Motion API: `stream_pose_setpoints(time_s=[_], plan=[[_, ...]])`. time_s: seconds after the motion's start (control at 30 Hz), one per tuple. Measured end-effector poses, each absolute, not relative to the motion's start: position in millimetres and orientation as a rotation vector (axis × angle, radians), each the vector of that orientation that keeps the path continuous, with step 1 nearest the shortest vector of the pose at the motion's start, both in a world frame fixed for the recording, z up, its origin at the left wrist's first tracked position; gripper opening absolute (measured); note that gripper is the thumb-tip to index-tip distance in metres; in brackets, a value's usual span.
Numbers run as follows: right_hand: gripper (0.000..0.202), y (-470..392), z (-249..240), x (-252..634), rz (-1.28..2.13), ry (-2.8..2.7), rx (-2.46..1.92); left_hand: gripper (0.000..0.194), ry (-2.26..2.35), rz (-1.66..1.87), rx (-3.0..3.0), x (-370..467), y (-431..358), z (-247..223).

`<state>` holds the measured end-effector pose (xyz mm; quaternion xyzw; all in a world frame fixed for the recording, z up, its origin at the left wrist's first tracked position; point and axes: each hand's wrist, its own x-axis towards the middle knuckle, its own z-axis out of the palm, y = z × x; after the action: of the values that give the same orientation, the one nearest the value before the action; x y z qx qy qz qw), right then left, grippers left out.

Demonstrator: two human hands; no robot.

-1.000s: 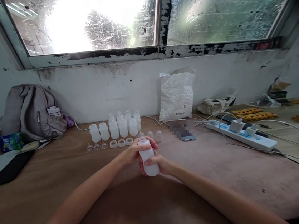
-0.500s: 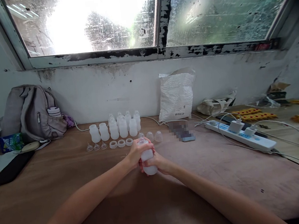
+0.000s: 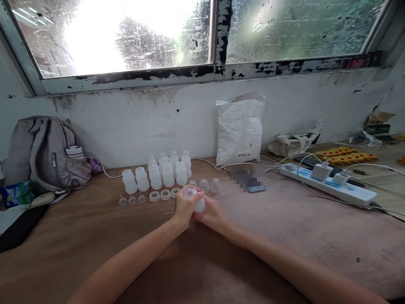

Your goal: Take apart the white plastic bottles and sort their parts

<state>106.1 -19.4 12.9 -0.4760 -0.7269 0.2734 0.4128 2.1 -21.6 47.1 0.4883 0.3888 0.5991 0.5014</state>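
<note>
Smeared window panes point(image 3: 180, 22) in a chipped frame sit above a scuffed white wall point(image 3: 130, 131), and a wide brown tabletop point(image 3: 130, 287) runs beneath both hands. Between them is a frosted white plastic bottle with a clear top point(image 3: 199, 205), gripped from both sides. The left hand point(image 3: 186, 206) is closed round its upper part, thumb laid across the front. The right hand point(image 3: 211, 215) is wrapped round the lower part, its fingertips mostly hidden.

Beyond the left hand and to its left stands a cluster of frosted white bottles point(image 3: 155, 178), the back ones with clear tops. Nearer that hand lie white plastic rings point(image 3: 155, 200), then small clear cone-shaped pieces point(image 3: 132, 199) farther left. Clear domed caps point(image 3: 215, 185) stand just beyond the right hand.

Farther off, past the right hand, a white plastic mailing bag point(image 3: 240, 130) leans on the wall; a white power strip point(image 3: 353, 193) lies well to that hand's right. A grey fabric backpack point(image 3: 43, 150) sits well left of the left hand.
</note>
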Motion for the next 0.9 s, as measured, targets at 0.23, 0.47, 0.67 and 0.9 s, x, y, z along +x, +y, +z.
stream_pose_setpoints(time_s=[0.23,0.47,0.67,0.9], plan=[[0.047,-28.6,37.2,116.6,1.824,-1.473,-0.748,0.016,0.585,1.079,1.079,-18.0,-9.5,64.4],[0.069,-32.3,44.0,121.7,2.446,-1.161,-0.575,0.022,0.505,1.051,1.005,-22.2,-8.3,64.6],[0.059,-20.5,36.9,125.9,2.471,-1.086,-0.781,0.023,0.493,1.209,0.945,-25.2,-5.8,73.0],[0.062,-17.2,49.5,138.1,2.423,-1.137,-0.743,0.036,0.553,1.240,1.087,-23.1,-5.8,73.3]])
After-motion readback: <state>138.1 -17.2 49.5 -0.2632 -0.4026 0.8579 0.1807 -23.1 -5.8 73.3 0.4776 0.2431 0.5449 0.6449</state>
